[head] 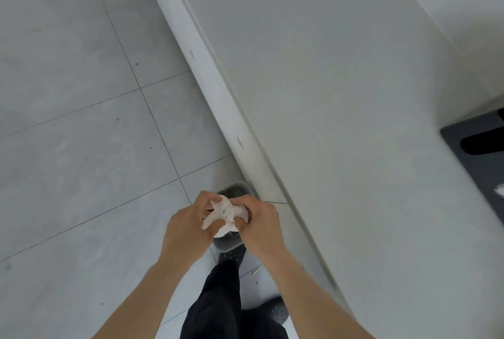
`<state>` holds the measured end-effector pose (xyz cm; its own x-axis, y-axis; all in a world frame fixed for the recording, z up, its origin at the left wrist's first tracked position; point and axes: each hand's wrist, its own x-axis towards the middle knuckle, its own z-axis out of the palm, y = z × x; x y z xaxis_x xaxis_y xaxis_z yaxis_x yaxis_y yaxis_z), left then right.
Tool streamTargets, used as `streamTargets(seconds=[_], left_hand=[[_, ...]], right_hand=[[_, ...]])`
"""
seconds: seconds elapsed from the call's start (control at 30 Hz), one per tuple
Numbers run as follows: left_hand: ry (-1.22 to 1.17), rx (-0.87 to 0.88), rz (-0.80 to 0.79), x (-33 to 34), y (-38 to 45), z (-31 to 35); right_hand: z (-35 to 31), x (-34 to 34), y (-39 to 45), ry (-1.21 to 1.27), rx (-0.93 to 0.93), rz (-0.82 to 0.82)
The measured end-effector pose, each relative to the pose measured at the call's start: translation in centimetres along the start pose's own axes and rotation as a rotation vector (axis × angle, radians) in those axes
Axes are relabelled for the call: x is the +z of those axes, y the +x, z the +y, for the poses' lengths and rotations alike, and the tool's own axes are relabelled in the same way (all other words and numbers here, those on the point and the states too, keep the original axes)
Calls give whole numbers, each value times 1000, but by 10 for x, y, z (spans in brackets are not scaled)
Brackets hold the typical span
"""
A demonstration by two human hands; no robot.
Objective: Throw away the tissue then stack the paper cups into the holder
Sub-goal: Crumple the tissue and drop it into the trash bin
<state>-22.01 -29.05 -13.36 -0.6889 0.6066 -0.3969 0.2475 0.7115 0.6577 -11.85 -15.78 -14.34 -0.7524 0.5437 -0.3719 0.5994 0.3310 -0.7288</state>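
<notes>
Here, right above the small grey bin [231, 192] on the floor, the left hand [188, 225] and right hand [259, 218] both clutch the crumpled white tissue [223, 212] between closed fingers.

Soft, even, shadowless daylight; wide-angle bowing of straight edges, motion blur toward the right margin.

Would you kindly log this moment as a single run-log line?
step: discard tissue | left hand and right hand: both gripping crumpled tissue | position: above grey bin on floor | cups: not visible
</notes>
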Motion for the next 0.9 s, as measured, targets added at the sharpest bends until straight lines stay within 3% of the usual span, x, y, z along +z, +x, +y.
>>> streamTargets(seconds=[0.57,0.9], left_hand=[[90,-127,-68,168,74,-142],[170,-139,-118,208,96,-178]], right_hand=[[160,133,56,-181,207,-75],[205,174,81,-359,191,-141]])
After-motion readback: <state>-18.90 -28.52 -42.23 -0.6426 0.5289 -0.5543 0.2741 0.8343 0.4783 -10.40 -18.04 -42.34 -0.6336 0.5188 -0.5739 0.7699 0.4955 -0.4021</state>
